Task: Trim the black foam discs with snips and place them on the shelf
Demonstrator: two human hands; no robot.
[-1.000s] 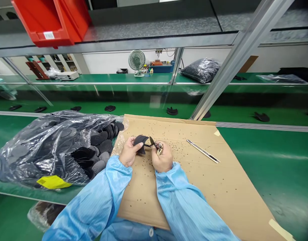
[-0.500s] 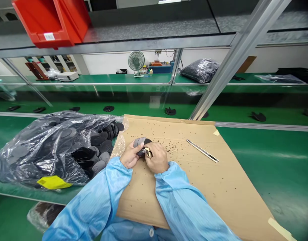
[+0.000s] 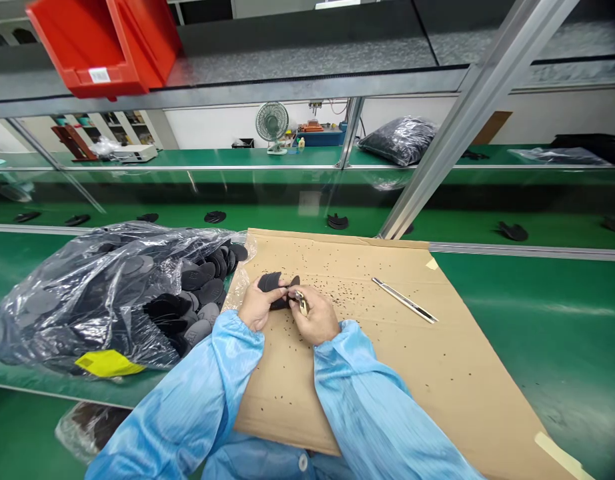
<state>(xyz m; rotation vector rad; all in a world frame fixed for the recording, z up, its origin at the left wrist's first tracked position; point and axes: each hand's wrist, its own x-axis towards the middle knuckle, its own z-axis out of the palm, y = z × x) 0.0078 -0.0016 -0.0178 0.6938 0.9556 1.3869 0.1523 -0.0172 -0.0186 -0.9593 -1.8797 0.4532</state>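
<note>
My left hand (image 3: 259, 307) is closed on several dark oval pads (image 3: 271, 283), pinching them fanned out above the cardboard. Close beside it, my right hand (image 3: 315, 315) is wrapped round a small tool with a cream handle (image 3: 302, 304) and a shiny metal part. The tool's tip meets the edge of the pads, and the fingers hide most of it. Small black crumbs (image 3: 332, 291) are scattered over the cardboard sheet (image 3: 387, 380) under my hands.
To the left lies a clear plastic bag (image 3: 87, 287) full of dark oval pads, with a yellow label (image 3: 109, 363). A slim cutter knife (image 3: 405, 300) rests on the cardboard. Beyond, a green belt (image 3: 282, 200) carries dark pieces. A red bin (image 3: 107, 50) stands on the shelf above.
The pads in my left hand have turned, from grey faces to darker ones fanned apart. My right hand has shifted slightly right with the tool. Pieces on the belt moved slightly left.
</note>
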